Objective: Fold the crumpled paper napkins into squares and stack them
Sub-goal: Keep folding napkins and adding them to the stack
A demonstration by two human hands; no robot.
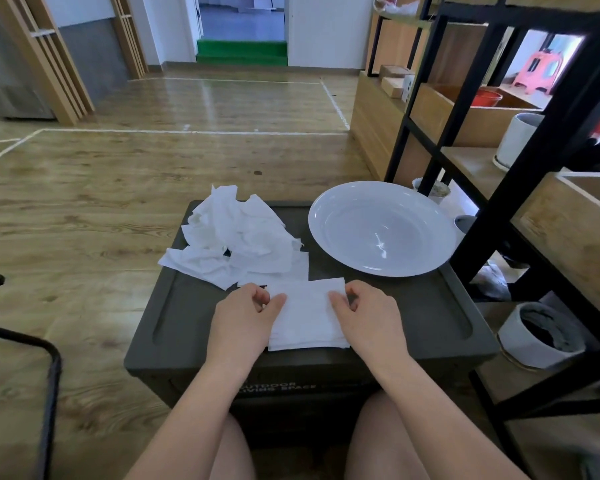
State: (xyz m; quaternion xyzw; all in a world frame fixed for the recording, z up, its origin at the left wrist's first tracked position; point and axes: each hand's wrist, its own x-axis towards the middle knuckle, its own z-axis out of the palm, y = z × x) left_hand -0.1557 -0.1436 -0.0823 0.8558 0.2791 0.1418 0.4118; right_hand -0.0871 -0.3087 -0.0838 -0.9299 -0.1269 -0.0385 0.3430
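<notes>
A white folded napkin lies flat near the front of the dark box lid, with layered edges showing at its near side. My left hand pinches its left edge between thumb and curled fingers. My right hand pinches its right edge the same way. Behind them a heap of crumpled white napkins covers the lid's far left part, with flatter sheets at its near side.
A large white bowl stands on the lid's far right. A black metal shelf frame with wooden boxes and grey pots rises close on the right. A black chair frame is at the left. Wooden floor surrounds the box.
</notes>
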